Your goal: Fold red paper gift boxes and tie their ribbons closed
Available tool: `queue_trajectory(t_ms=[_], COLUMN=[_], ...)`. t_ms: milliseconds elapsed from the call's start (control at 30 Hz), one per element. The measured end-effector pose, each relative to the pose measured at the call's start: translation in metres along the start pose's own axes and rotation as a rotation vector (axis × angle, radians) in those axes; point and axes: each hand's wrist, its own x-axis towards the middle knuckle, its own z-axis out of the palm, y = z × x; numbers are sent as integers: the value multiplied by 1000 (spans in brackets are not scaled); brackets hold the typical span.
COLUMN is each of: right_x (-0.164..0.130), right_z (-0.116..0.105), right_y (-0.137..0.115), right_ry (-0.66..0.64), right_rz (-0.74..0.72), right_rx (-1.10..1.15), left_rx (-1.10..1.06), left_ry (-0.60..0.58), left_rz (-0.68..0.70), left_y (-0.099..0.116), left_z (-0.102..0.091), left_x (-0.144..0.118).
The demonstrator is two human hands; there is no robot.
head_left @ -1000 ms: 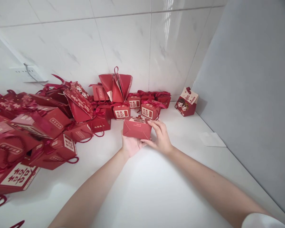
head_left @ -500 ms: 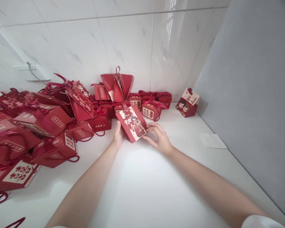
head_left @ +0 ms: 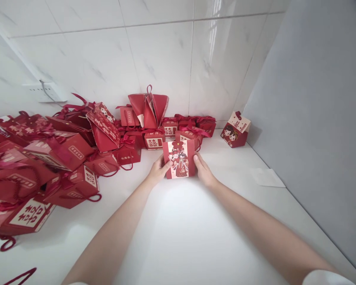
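Observation:
Between my two hands is a red gift box [head_left: 180,160] with cartoon figures on a cream panel, its printed face turned toward me. My left hand [head_left: 159,169] grips its left side, with the thumb on the front. On the right edge, my right hand [head_left: 203,169] holds it, thumb at the front and the other fingers mostly hidden. Just behind it, partly covered, sits a small red box with a ribbon [head_left: 191,136]. A similar box with a white double-character label [head_left: 154,141] stands to its left.
Many red gift boxes with cords and ribbons [head_left: 67,152] are piled on the left of the white table [head_left: 178,241]. A fan-shaped red box [head_left: 148,110] rests on the back row. Near the grey panel [head_left: 314,118] are a house-shaped box [head_left: 235,130] and a white paper [head_left: 267,177].
The gift box has moved right and turned from a tilt to nearly upright. My left hand's thumb now lies over its front, and my right hand has closed on its right edge.

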Motion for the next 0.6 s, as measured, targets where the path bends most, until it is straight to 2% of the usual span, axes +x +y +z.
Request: queue_trajectory(t_ms=[100, 267, 467, 600], right_x=[-4, -6, -6, -10], right_z=[0, -2, -1, -1], right_y=[-6, -12, -7, -6], right_ry=[-36, -6, -3, 1], right_rz=[-4, -33, -58, -42], right_rx=[-63, -213, -203, -215], left_rx=[25, 12, -93, -16], left_ry=[-15, -35, -130, 74], left_rz=[-7, -54, -72, 63], left_y=[1, 6, 9, 3], left_z=[0, -1, -3, -2], left_x=[0, 0, -4, -9])
